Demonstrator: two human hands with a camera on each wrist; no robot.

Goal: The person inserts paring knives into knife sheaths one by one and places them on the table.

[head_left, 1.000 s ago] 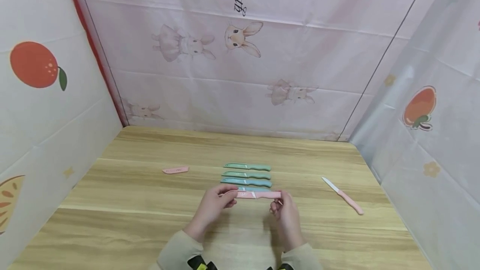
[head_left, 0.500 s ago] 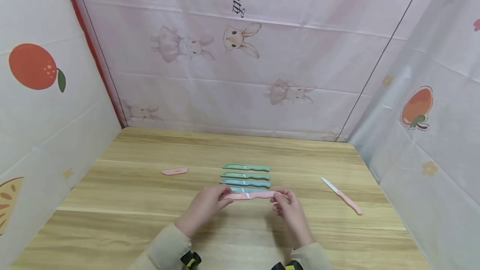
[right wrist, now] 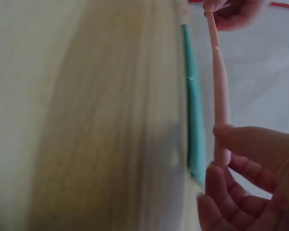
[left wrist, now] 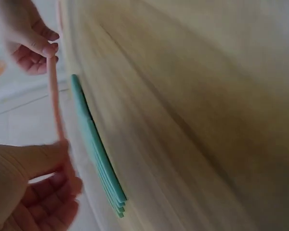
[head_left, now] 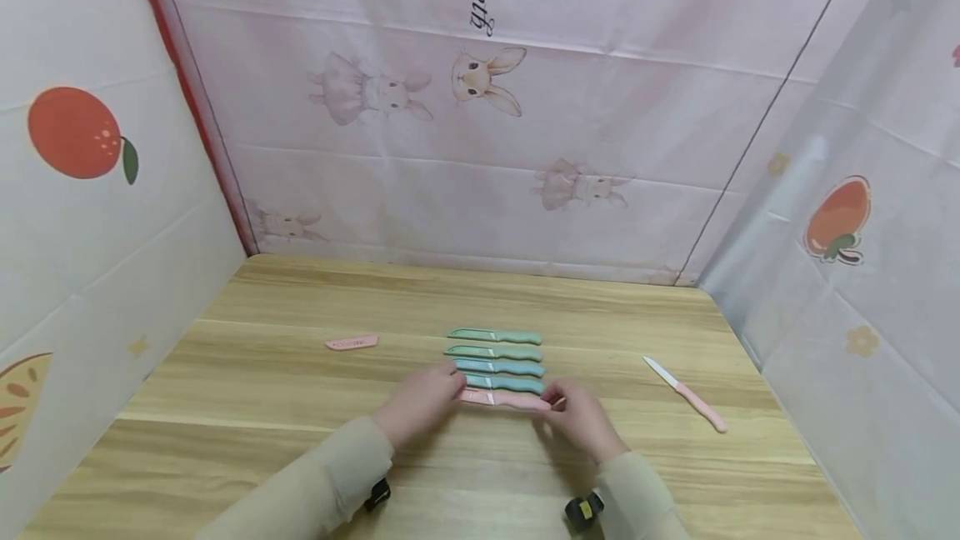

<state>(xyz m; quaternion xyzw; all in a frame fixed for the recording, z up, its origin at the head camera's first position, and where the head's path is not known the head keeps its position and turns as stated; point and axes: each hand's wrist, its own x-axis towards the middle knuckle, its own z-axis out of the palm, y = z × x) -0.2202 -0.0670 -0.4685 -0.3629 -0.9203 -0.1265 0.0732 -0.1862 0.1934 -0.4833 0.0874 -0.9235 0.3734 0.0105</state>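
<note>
Both hands hold a pink sheathed paring knife [head_left: 510, 400] level, just on the near side of a row of sheathed knives. My left hand [head_left: 422, 400] pinches its sheath end; my right hand [head_left: 581, 419] pinches the tip of the handle between thumb and fingers. In the right wrist view the pink knife [right wrist: 221, 91] is apart from the table. The row has two green knives, the farther green knife [head_left: 517, 337] and the nearer green knife [head_left: 517, 352], then two blue knives, one blue knife [head_left: 517, 368] behind another blue knife [head_left: 513, 384]. The left fingers cover some sheath tips.
A pink sheath [head_left: 352, 342] lies by itself to the left on the wooden table [head_left: 225, 407]. On the right lies an unsheathed pink-handled knife [head_left: 697, 405], its bare blade pointing away and left. Printed cloth walls [head_left: 420, 215] enclose the back and sides.
The pink knife first shifts slightly left, then comes down and a little nearer the person in the head view. More of the nearest blue knife shows now. Both hands keep their hold.
</note>
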